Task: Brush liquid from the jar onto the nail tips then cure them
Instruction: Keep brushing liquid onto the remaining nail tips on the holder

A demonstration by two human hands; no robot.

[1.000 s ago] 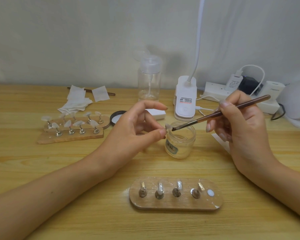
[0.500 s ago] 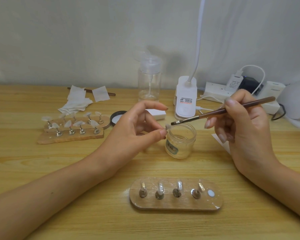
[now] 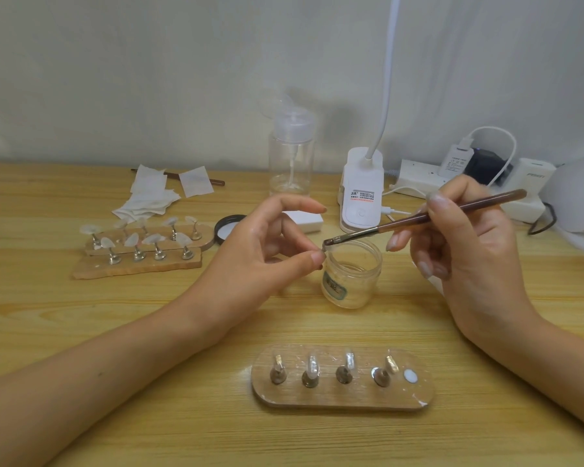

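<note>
Left hand [image 3: 260, 251] pinches small nail tip [image 3: 323, 251] between thumb and finger, just over rim of open glass jar [image 3: 351, 278]. Right hand [image 3: 466, 261] holds brown nail brush [image 3: 435, 214], bristles touching nail tip. Jar upright on wooden bench [image 3: 81, 315]. Near edge: wooden holder [image 3: 343, 397], four metal stands carrying tips. Far left: two more holders [image 3: 139, 266], wipes [image 3: 149, 197]; behind jar: pump bottle [image 3: 291, 156], white lamp base [image 3: 361, 197]
</note>
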